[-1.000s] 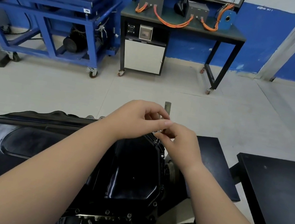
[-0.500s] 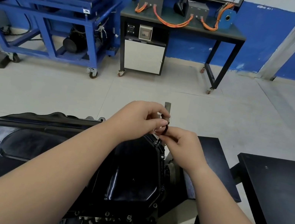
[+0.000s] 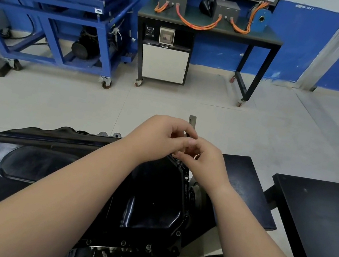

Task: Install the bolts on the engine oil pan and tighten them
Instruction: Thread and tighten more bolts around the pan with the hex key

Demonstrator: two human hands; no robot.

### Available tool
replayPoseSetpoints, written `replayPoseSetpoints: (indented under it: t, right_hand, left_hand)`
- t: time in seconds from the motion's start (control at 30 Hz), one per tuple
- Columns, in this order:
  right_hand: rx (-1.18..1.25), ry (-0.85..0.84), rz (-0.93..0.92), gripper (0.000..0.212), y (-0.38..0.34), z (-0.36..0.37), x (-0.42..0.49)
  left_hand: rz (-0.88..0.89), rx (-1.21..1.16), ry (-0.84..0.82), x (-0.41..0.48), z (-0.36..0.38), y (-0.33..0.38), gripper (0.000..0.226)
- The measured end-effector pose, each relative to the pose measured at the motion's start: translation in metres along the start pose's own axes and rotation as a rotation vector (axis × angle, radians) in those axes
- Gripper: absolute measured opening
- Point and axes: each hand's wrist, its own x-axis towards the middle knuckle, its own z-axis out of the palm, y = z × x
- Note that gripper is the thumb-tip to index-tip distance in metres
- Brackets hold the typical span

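The black engine oil pan fills the lower left and centre. It sits bottom-up on the engine, so its flange faces the person and every bolt hole can be reached from above. To its right stands a black counter, apart from the pan, with nothing visible on it.

Both forearms reach across the pan and meet over its far right corner, which I take to be the hole being worked on. The left hand is on top. Its grip is closed round a grey tool, thumb against forefinger, and the tool's flat upper end stands upright above the knuckles. Holding it upright probably keeps the shaft in line with the hole, so the thread starts straight.

The right hand touches the left from below. Its grip is curled in at the tool's lower end, just above the flange, most likely to steady the tip. Whether a bolt sits under those fingers is hidden.

Bolt heads already sit in the flange along the right and near edges. The install therefore looks well along, with this corner in hand and final tightening perhaps to come. The likely risk is a tilted tool cross-threading the bolt.
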Motion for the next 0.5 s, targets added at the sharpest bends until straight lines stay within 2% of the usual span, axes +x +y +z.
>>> replayPoseSetpoints:
  t: [0.1,0.2,0.33,0.4,0.47,0.5]
  right_hand:
    - [0.033,-0.047,0.02,0.012,-0.001,-0.002,-0.001]
    - [0.021,-0.11,-0.02,0.033,-0.003,-0.009,-0.003]
    - [0.052,-0.113,-0.002,0.037,-0.004,-0.011,-0.005]
    - [0.077,-0.072,0.019,0.027,-0.003,-0.009,-0.003]
    - [0.089,-0.043,0.043,0.006,-0.002,-0.006,-0.001]
    - [0.075,-0.031,0.047,0.006,-0.001,-0.005,0.0]
  left_hand:
    - [0.009,0.057,0.026,0.002,0.0,-0.001,0.009]
    - [0.019,0.067,0.025,0.002,0.0,-0.003,0.009]
    - [0.013,0.036,0.025,0.002,0.002,-0.005,0.022]
    - [0.006,0.026,0.029,0.002,0.001,-0.005,0.03]
    - [-0.001,0.025,0.013,0.001,0.001,-0.004,0.031]
    - [-0.003,0.025,0.002,0.0,0.001,-0.003,0.029]
